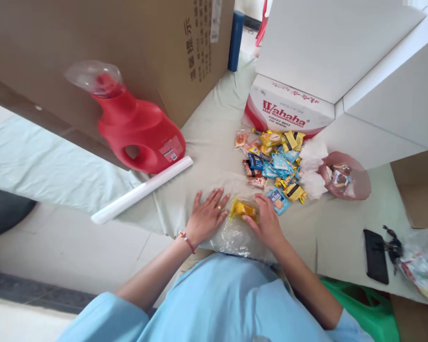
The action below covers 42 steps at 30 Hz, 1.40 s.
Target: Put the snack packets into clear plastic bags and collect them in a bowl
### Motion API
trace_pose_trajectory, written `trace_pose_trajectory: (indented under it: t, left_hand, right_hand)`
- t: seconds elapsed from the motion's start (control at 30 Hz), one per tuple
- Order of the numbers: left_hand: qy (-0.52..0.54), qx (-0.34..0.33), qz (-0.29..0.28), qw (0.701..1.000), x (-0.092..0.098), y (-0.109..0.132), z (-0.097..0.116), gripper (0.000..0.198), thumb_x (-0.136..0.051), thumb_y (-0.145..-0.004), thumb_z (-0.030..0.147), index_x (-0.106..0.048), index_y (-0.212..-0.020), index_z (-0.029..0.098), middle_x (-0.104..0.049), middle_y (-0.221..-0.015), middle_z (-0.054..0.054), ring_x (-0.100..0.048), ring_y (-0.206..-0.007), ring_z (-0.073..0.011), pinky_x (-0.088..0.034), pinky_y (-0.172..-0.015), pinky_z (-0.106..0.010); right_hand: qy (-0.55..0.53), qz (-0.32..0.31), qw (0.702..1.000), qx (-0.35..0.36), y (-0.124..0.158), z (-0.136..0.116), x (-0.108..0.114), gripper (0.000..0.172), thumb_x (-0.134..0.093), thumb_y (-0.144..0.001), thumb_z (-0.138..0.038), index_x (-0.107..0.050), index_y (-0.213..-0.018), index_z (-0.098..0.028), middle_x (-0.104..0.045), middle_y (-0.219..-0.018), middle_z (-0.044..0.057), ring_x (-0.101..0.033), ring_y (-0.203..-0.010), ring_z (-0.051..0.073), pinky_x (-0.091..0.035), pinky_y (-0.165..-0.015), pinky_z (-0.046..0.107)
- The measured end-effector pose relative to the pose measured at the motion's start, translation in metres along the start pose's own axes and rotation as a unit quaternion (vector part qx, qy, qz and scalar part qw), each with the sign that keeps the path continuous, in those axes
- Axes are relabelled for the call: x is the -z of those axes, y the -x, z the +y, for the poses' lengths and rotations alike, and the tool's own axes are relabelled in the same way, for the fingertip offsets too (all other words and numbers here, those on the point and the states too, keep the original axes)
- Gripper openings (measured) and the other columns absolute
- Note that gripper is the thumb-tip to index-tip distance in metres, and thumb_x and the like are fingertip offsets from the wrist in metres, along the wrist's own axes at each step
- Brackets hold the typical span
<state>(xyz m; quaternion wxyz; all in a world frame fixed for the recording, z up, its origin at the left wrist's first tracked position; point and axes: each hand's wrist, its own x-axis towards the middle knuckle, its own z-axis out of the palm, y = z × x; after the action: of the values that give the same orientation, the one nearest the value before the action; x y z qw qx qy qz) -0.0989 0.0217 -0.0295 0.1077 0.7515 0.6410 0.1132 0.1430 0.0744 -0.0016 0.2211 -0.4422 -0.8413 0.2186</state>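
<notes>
My left hand [207, 217] lies flat with its fingers spread on the cloth-covered surface, at the left edge of a clear plastic bag [231, 240]. Between my hands is a yellow wrapped snack [243, 209], which seems to rest on or inside the bag. My right hand [266, 221] has its thumb and fingers around the right end of that snack. Just beyond the right fingers lies a blue snack packet [278, 200]. Farther off is a pile of small wrapped snacks [280, 161] in yellow, blue and red.
A Wahaha carton [288, 107] stands behind the pile. Right of it are crumpled white plastic [312, 166] and a pink bowl [362, 183] holding packets. A red detergent jug [146, 130] and a white roll [142, 190] are at left. A black phone [376, 256] lies at right.
</notes>
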Motion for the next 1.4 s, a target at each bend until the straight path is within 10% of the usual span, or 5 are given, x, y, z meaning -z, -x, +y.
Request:
trace_pose_trajectory:
  t: [0.17, 0.53, 0.83, 1.07, 1.4]
  left_hand:
    - [0.006, 0.010, 0.008, 1.000, 0.001, 0.005, -0.003, 0.060, -0.040, -0.108, 0.047, -0.039, -0.165, 0.026, -0.034, -0.172, -0.015, -0.037, -0.159, -0.0321, -0.008, -0.130, -0.068]
    - [-0.012, -0.004, -0.019, 1.000, 0.005, 0.012, -0.009, 0.064, -0.036, -0.108, 0.049, -0.035, -0.167, 0.023, -0.030, -0.173, -0.015, -0.032, -0.161, -0.0334, -0.002, -0.129, -0.070]
    - [-0.027, 0.014, -0.022, 0.999, 0.006, 0.011, -0.006, 0.063, -0.030, -0.109, 0.044, -0.030, -0.168, 0.023, -0.031, -0.173, -0.015, -0.034, -0.160, -0.0332, -0.013, -0.128, -0.071]
    - [0.014, -0.009, 0.037, 0.999, 0.010, 0.024, -0.026, 0.059, -0.043, -0.104, 0.038, -0.049, -0.159, 0.019, -0.033, -0.173, -0.016, -0.027, -0.163, -0.0347, -0.018, -0.130, -0.065]
    - [0.114, -0.200, -0.129, 0.965, 0.041, 0.052, -0.063, 0.048, -0.054, -0.086, 0.019, -0.073, -0.129, 0.025, -0.055, -0.161, -0.010, -0.039, -0.158, -0.0269, -0.023, -0.133, -0.054]
  right_hand:
    - [0.084, -0.101, 0.991, -0.013, 0.007, -0.001, -0.004, 0.040, -0.070, -0.095, -0.031, -0.066, -0.133, -0.021, -0.069, -0.133, 0.018, -0.054, -0.134, 0.039, -0.047, -0.110, 0.063]
    - [0.041, 0.072, 0.996, -0.014, 0.010, 0.022, 0.038, 0.040, -0.063, -0.100, -0.045, -0.064, -0.134, -0.023, -0.071, -0.125, 0.013, -0.060, -0.125, 0.035, -0.048, -0.109, 0.057]
    - [0.099, -0.122, 0.987, -0.018, -0.019, -0.022, -0.007, 0.044, -0.072, -0.094, -0.029, -0.064, -0.137, -0.019, -0.067, -0.135, 0.017, -0.051, -0.137, 0.038, -0.038, -0.118, 0.061]
    - [-0.032, 0.048, 0.997, 0.045, 0.049, -0.008, 0.019, 0.045, -0.064, -0.100, -0.038, -0.057, -0.143, -0.023, -0.061, -0.141, 0.018, -0.058, -0.132, 0.032, -0.052, -0.110, 0.053]
    - [-0.034, -0.051, 0.996, 0.064, 0.117, 0.018, 0.000, 0.020, -0.061, -0.102, -0.027, -0.076, -0.115, -0.026, -0.073, -0.126, 0.014, -0.067, -0.117, 0.028, -0.057, -0.101, 0.052]
